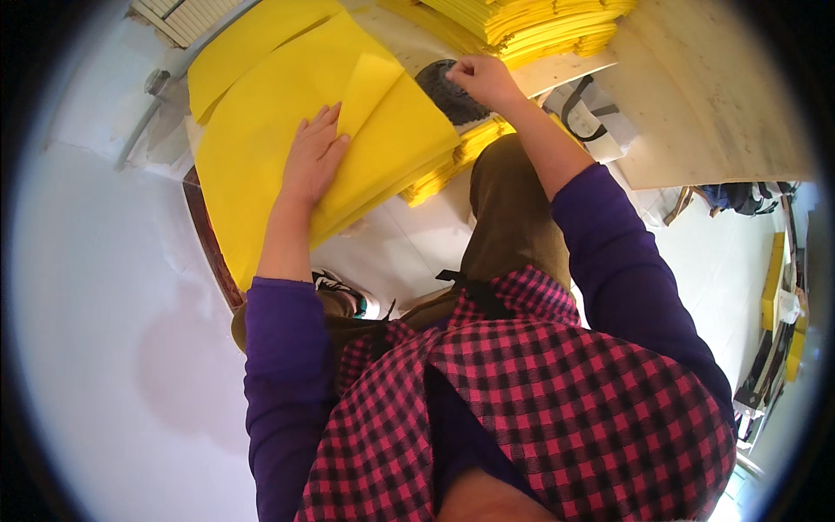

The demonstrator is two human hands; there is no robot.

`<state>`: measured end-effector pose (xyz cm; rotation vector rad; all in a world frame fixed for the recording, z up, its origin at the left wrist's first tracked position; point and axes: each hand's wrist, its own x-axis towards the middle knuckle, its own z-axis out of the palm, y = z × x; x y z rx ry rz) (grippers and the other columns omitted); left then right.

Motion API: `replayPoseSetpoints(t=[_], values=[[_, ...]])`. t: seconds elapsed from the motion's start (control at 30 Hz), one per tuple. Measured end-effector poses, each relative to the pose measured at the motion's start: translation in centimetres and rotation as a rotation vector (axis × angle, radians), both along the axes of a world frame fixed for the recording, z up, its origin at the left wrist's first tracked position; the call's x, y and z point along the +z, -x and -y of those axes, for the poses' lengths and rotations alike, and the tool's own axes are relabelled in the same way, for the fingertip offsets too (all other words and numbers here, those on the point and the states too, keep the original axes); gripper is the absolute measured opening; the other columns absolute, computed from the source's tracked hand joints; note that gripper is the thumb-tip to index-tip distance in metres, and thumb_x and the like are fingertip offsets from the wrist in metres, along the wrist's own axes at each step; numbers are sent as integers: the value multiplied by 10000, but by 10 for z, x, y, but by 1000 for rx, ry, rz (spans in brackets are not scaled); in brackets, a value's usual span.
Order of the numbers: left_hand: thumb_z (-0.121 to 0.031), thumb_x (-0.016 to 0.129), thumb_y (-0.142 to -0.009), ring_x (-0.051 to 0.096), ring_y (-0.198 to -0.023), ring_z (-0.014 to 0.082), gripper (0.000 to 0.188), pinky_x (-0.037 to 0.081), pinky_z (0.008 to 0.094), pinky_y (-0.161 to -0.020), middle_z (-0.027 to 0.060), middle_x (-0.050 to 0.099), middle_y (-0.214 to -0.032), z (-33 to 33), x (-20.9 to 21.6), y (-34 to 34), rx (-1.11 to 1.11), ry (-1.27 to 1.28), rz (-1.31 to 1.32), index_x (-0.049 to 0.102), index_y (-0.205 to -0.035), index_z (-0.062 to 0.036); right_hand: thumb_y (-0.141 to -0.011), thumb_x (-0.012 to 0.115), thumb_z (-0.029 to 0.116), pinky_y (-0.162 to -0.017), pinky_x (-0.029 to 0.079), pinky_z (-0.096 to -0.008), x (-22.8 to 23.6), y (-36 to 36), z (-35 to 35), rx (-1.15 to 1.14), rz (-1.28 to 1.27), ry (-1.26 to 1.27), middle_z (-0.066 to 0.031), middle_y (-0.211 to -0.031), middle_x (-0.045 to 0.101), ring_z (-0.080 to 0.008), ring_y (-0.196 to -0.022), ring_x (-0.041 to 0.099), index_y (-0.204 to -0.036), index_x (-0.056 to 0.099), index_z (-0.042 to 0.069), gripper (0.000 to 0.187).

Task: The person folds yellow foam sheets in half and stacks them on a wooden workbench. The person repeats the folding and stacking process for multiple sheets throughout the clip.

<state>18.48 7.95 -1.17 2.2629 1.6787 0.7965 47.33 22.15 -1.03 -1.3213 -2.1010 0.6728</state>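
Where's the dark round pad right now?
In the head view, the dark round pad is at upper centre, just right of the yellow sheets and partly covered by the right hand.

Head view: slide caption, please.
Left hand resting on yellow sheets, right hand at a dark rounded object.

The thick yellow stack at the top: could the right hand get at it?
Probably yes: the right hand is close to the yellow stack, with nothing visible between them, though its curled fingers would likely need to open first.
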Motion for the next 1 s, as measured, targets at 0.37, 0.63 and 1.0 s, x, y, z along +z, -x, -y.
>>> replayPoseSetpoints(t=[0.37, 0.63, 1.0], values=[[-277, 441, -933, 321, -1363, 295, 444, 175, 441, -1139, 119, 407, -1443, 3, 2, -1, 14, 14, -7, 513, -1288, -19, -854, 644, 187, -628, 477, -353, -43, -5, -13, 20, 306, 13, -102, -771, 643, -234, -709, 608, -877, 667, 77, 115], [-277, 434, -935, 323, -1364, 281, 456, 179, 437, -1139, 111, 404, -1446, 2, 0, -1, 21, 2, -55, 494, -1312, -27, -841, 673, 106, -777, 490, -250, -8, -12, 16, 215, -357, 293, -14, -886, 677, -88, -860, 606, -955, 695, 55, 127], [-286, 435, -938, 327, -1362, 274, 456, 184, 435, -1139, 93, 406, -1448, 1, -2, 0, 15, -15, -59, 494, -1322, -49, -800, 724, 127, -724, 458, -232, 3, 11, 21, 464, -252, 314, 5, -830, 641, -82, -774, 559, -907, 680, 45, 141]])
